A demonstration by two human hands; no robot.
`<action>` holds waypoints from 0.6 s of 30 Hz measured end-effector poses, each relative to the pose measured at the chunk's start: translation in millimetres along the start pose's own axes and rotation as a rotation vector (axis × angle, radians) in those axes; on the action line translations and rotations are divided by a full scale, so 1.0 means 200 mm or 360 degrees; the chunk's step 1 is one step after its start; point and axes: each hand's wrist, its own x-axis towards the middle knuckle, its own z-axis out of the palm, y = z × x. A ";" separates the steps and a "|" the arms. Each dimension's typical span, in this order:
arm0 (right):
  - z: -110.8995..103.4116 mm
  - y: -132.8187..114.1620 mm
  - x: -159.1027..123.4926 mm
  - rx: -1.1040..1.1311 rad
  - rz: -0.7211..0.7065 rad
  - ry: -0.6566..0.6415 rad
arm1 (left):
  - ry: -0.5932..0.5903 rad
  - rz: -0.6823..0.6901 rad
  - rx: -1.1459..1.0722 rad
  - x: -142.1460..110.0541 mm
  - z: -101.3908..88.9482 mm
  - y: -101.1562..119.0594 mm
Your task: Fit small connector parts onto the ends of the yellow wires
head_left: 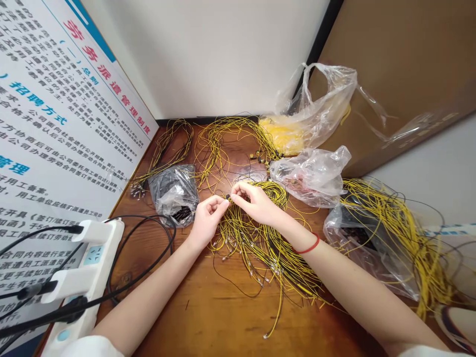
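My left hand [210, 216] and my right hand [253, 201] meet over the middle of the wooden table, fingertips close together. Between them sits a small black part [228, 197], pinched by the left thumb and finger. My right thumb and forefinger are closed just beside it; what they pinch is too small to make out. Beneath both hands spreads a big bundle of yellow and black wires [256, 243], many with small pale ends pointing toward me. A red string bracelet circles my right wrist.
Plastic bags hold dark parts at left [174, 193] and right [357, 235]. A yellow-filled bag [284, 134] and a clear bag [308, 173] stand behind. More wires [401, 233] lie right. A power strip [91, 267] with black cables borders the left. Walls enclose the back.
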 end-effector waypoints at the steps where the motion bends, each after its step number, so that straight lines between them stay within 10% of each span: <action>1: 0.00 0.00 0.00 0.0018 0.0003 -0.0009 | -0.0008 -0.0001 0.0015 0.00 0.00 0.00; 18: 0.01 0.01 0.00 -0.0011 0.0005 0.0013 | -0.0044 -0.0009 0.0021 0.00 0.00 0.00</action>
